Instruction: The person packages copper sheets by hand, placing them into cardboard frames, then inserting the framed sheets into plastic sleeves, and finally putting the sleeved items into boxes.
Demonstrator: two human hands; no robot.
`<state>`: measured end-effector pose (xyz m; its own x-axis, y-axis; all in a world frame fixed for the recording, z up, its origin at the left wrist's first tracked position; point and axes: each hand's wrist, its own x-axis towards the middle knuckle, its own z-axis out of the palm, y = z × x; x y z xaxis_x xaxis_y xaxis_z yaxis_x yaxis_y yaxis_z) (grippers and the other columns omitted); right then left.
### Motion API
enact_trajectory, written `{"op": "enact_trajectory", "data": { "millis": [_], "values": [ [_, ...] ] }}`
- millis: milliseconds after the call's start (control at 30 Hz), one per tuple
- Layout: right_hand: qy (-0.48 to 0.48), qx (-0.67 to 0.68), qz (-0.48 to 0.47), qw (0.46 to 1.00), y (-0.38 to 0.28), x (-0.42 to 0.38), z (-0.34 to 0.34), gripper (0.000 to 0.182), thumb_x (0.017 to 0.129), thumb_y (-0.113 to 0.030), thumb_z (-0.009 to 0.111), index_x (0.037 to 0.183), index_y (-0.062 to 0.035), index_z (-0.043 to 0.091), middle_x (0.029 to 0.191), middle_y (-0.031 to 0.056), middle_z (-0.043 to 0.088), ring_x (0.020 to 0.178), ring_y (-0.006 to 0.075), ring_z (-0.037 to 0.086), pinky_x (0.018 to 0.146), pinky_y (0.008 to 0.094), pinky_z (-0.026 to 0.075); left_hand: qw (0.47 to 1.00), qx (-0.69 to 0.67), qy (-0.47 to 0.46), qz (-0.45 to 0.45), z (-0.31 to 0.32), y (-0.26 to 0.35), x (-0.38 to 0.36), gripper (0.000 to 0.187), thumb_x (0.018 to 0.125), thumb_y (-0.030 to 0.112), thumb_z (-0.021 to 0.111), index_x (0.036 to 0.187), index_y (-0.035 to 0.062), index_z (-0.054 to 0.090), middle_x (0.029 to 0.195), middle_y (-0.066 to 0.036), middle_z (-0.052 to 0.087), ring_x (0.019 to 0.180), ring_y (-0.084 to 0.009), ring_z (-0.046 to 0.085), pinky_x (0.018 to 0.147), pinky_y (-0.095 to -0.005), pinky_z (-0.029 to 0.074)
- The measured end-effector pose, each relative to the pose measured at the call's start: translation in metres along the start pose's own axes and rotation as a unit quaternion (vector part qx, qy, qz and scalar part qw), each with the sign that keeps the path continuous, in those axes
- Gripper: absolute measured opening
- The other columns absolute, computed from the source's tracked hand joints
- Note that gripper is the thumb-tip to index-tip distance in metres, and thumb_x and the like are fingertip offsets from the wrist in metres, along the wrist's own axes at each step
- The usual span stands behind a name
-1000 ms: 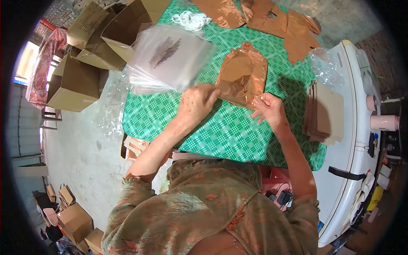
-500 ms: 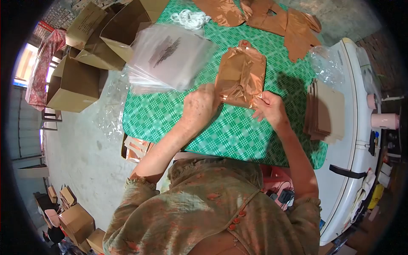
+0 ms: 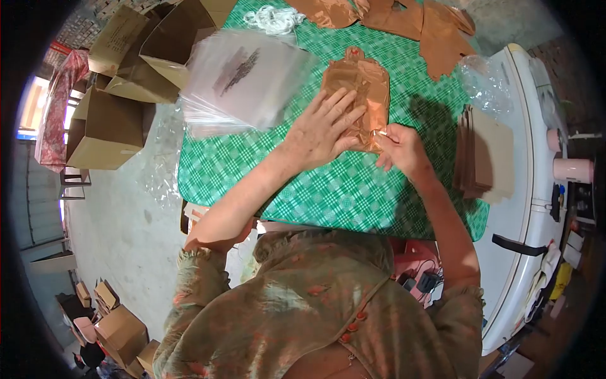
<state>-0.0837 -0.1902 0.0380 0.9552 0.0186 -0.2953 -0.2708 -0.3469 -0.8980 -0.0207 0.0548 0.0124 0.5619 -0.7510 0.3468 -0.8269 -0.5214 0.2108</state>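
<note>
A shiny copper-coloured foil piece (image 3: 377, 95) lies on the green checked tablecloth (image 3: 303, 189), with a small rounded tab carrying a red spot at its far end. My left hand (image 3: 320, 129) rests flat on its near left part, fingers stretched out and spread. At the near right corner my right hand (image 3: 404, 148) pinches the foil's edge between thumb and fingers; a small pale bit shows at the fingertips, too small to name. What lies beneath my left palm is hidden.
A stack of clear plastic sheets (image 3: 252, 82) lies left, with white cord (image 3: 274, 20) behind it. More copper foil pieces (image 3: 391, 22) are along the far edge. Right are brown cards (image 3: 489, 155) and crumpled clear plastic (image 3: 486, 82). Open cardboard boxes (image 3: 107, 126) stand beyond the table's left side.
My left hand has gone from a closed grip at the foil's left edge to lying flat across it. The foil looks flatter. My right hand stays at the near right corner.
</note>
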Motion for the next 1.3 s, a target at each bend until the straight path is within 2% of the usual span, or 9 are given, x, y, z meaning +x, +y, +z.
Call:
{"op": "enact_trajectory", "data": {
  "millis": [133,433,767,1033,1300],
  "values": [
    [0.005,-0.010,0.014,1.000,-0.003,0.003,0.000,0.023,0.104,-0.014,0.069,0.094,0.0067,0.066,0.080,0.0116,0.073,0.062,0.0193,0.076,0.045,0.0288,0.055,1.000,0.002,-0.014,-0.004,0.001,-0.002,0.000,0.067,0.110,0.048,0.048,0.168,0.0161,0.039,0.174,-0.017,0.033,0.164,-0.0337,0.025,0.135,-0.0536,0.016],
    [0.020,0.003,0.002,1.000,0.002,-0.001,0.003,0.024,0.106,-0.016,0.068,0.095,0.0049,0.065,0.077,0.0105,0.072,0.061,0.0178,0.075,0.047,0.0294,0.056,0.997,-0.039,0.057,-0.017,-0.017,-0.004,0.008,0.060,0.110,0.040,0.052,0.164,0.0143,0.046,0.172,-0.019,0.038,0.161,-0.0378,0.032,0.133,-0.0550,0.022],
    [0.016,0.034,0.029,0.999,0.001,-0.002,0.004,0.023,0.108,-0.017,0.065,0.110,0.0053,0.065,0.086,0.0109,0.073,0.063,0.0181,0.075,0.050,0.0296,0.057,0.998,-0.028,0.041,0.035,0.001,-0.014,0.023,0.058,0.110,0.037,0.054,0.162,0.0116,0.049,0.168,-0.019,0.044,0.159,-0.0371,0.035,0.134,-0.0526,0.023],
    [0.012,0.023,0.035,0.999,-0.003,-0.002,0.004,0.023,0.108,-0.016,0.063,0.112,0.0065,0.065,0.086,0.0114,0.072,0.063,0.0187,0.075,0.050,0.0305,0.058,0.998,-0.031,0.022,0.053,0.008,-0.020,0.028,0.057,0.111,0.036,0.051,0.161,0.0096,0.049,0.167,-0.017,0.045,0.159,-0.0345,0.036,0.134,-0.0514,0.022],
    [0.007,0.051,0.064,0.997,-0.005,-0.002,0.001,0.026,0.109,-0.018,0.062,0.111,0.0083,0.064,0.088,0.0136,0.072,0.064,0.0209,0.076,0.049,0.0311,0.058,0.999,0.016,-0.001,0.045,0.006,-0.016,0.027,0.060,0.112,0.041,0.047,0.165,0.0129,0.045,0.170,-0.016,0.041,0.161,-0.0323,0.033,0.133,-0.0522,0.021]
  ]
}}
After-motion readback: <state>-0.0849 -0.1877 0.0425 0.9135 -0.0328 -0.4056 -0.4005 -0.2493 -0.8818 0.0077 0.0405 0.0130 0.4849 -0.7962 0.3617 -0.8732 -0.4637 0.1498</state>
